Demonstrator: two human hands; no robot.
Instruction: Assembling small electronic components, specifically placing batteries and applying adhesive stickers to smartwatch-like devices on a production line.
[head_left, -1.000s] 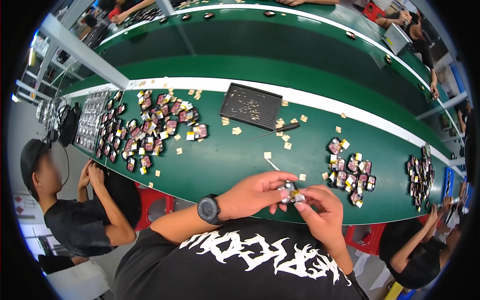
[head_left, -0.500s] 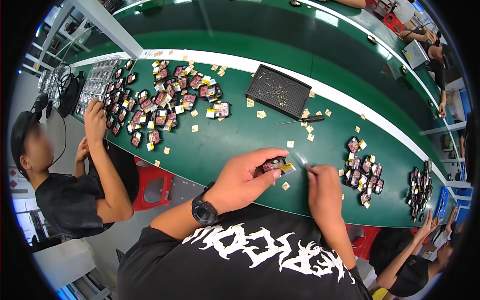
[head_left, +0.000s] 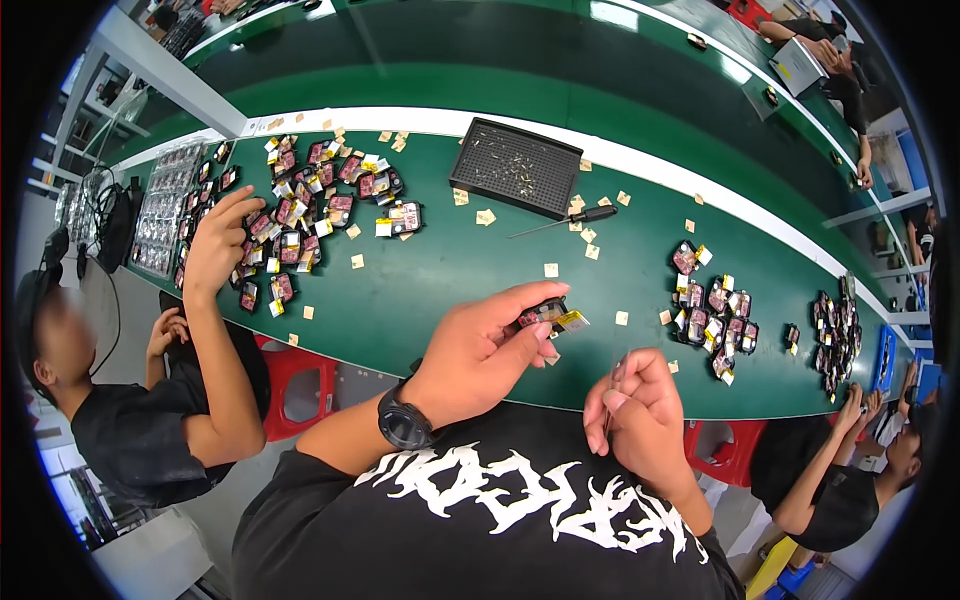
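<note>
My left hand [head_left: 480,345], with a black watch on its wrist, pinches a small black-cased electronic module [head_left: 540,313] between thumb and fingers above the table's near edge. The module shows a reddish circuit board, and a yellow-and-white tab [head_left: 572,321] sticks out on its right. To the right, my right hand [head_left: 640,410] is closed on thin metal tweezers [head_left: 613,385], held apart from the module near the table edge. A pale square piece [head_left: 622,318] lies on the table just beyond the right hand.
Piles of similar modules lie at left [head_left: 300,215] and right [head_left: 715,320]. A black tray [head_left: 515,170] with small bits stands at the back, a screwdriver [head_left: 590,215] in front of it. A co-worker's hand [head_left: 220,245] reaches over the left pile. Pale squares are scattered about.
My right hand has drawn back toward me, taking the tweezers away from the module. The co-worker's hand at left has moved over the pile. The whole view has shifted slightly.
</note>
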